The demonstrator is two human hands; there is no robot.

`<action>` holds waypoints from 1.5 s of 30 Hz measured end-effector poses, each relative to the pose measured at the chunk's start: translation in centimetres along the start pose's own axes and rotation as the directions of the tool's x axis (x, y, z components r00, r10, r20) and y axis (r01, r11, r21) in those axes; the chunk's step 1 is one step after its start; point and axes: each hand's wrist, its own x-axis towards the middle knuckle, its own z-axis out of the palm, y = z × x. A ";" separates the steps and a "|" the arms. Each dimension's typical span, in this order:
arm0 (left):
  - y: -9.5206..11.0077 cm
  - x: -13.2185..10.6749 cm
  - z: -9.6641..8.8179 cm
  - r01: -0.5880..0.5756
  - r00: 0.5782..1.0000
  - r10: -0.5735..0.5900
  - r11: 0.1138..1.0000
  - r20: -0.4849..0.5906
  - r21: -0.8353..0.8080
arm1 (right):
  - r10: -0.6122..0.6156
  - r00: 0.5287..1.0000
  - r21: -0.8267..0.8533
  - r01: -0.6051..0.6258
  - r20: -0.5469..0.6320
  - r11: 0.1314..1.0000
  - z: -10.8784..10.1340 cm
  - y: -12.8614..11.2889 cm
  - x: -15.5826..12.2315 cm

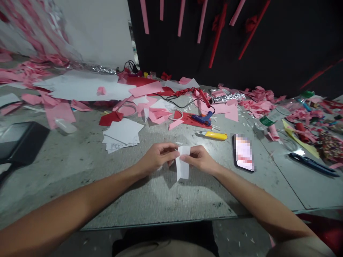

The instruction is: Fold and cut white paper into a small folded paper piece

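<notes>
A small white paper strip [183, 165] hangs folded between both my hands just above the grey table [80, 171]. My left hand [157, 157] pinches its upper left edge with thumb and fingers. My right hand [199, 159] pinches the upper right edge. The strip's lower end points down toward me. A stack of white paper squares [122, 134] lies to the left, beyond my left hand.
A phone [243, 152] lies right of my right hand, a yellow utility knife [214, 135] and a blue glue gun [201, 118] beyond it. Black scissors [312, 163] lie far right. Pink and red paper scraps [257, 100] litter the back. A dark device [18, 141] sits at left.
</notes>
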 end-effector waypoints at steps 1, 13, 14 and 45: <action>0.0 0.0 0.0 0.002 1.000 -0.002 1.000 0.009 0.003 | 0.000 1.000 0.004 0.000 0.003 1.000 0.0 0.0 0.0; 0.3 -0.3 0.0 -0.070 0.997 0.072 0.994 -0.024 0.085 | -0.008 1.000 0.044 0.008 -0.002 0.999 0.0 -0.6 -0.1; 0.3 -0.4 -0.1 -0.078 0.996 0.081 0.991 -0.026 0.105 | -0.012 1.000 0.051 0.013 -0.009 0.999 0.0 -0.6 0.0; 0.3 -0.5 -0.2 -0.084 0.992 0.090 0.994 -0.084 0.076 | 0.015 1.000 0.172 -0.014 -0.004 0.985 0.0 -0.4 0.3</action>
